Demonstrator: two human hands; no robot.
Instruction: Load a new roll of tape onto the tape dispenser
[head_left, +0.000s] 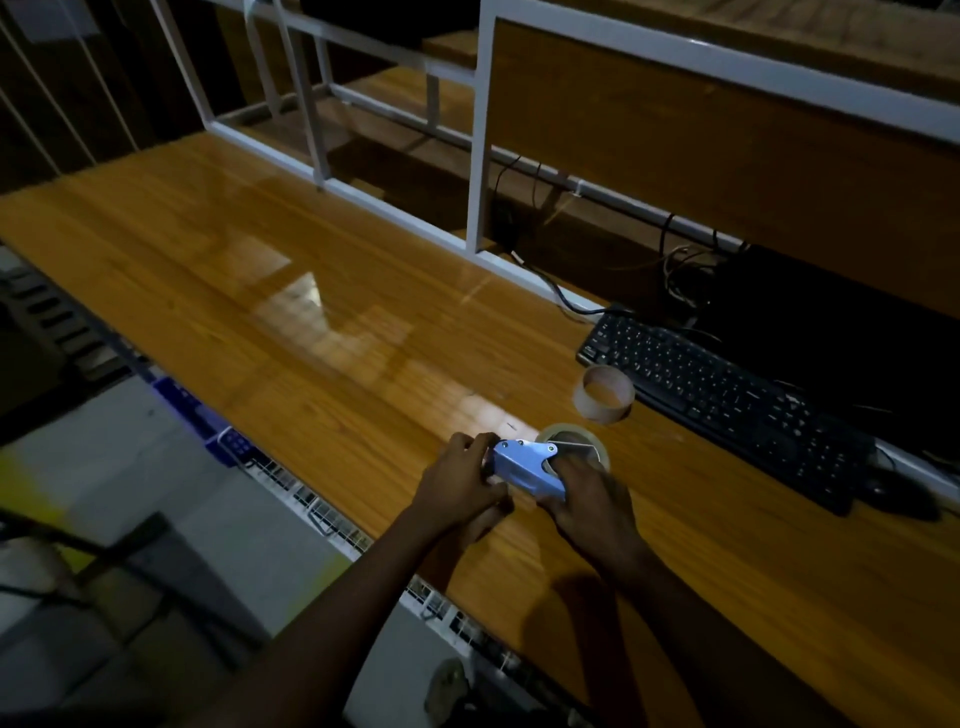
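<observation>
A blue tape dispenser (524, 467) is held just above the wooden desk (260, 291) near its front edge. My left hand (460, 480) grips its left end. At the dispenser's right end my right hand (589, 499) is closed on it, partly covering a roll of clear tape (576, 439) that sits at that end. Whether the roll is seated on the dispenser's hub is hidden by my fingers. An empty cardboard tape core (604, 393) stands on the desk just beyond.
A black keyboard (727, 400) lies to the right, with a dark mouse (898, 493) past it and cables behind. A white metal frame (478, 130) and a wooden partition run along the desk's back. The floor drops off at the left edge.
</observation>
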